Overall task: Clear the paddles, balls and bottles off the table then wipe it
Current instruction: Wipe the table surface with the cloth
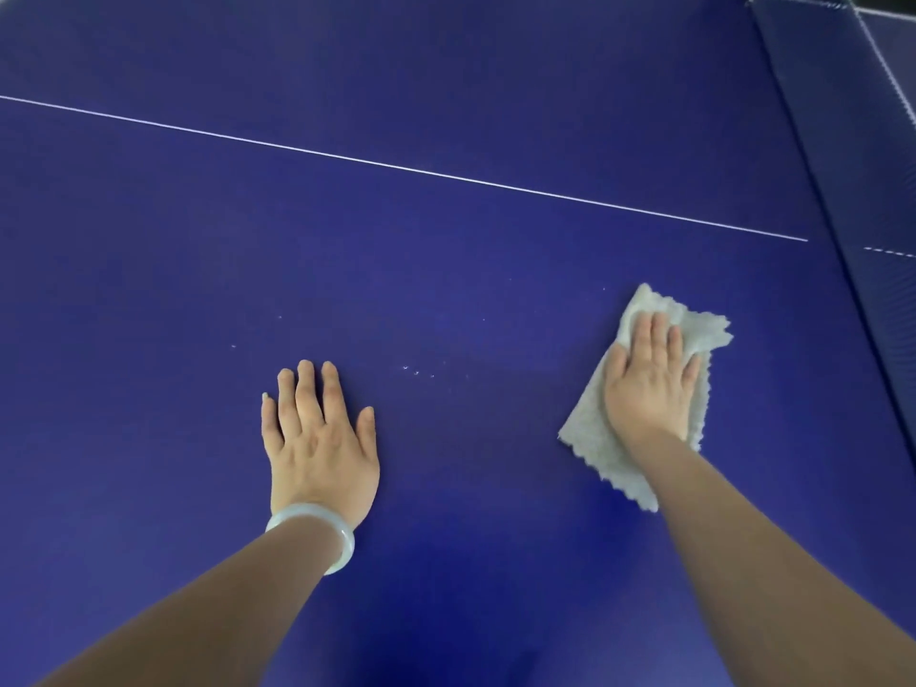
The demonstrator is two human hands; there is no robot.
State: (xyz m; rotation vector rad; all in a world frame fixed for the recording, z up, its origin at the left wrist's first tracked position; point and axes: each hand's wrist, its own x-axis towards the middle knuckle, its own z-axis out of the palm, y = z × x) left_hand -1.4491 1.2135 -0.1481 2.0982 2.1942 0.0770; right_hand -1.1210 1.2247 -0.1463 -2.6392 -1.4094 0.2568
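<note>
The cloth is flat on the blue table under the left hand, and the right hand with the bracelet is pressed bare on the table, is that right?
Not quite: the hands are swapped. The head view shows the cloth flat on the blue table under the right hand, while the left hand, wearing the bracelet, is pressed bare on the table.

Even, soft light on the table (446, 270), faint sheen, slight blur, wide-angle edge bending.

Tabletop (446, 250): smooth, matt blue finish, thin white painted line (396, 166), few small pale specks (416, 371). Cloth (595, 428): pale, fluffy pile fabric, scalloped edges. Bangle (337, 533): pale, glossy, translucent, stone-like. Net (852, 156): dark mesh.
</note>
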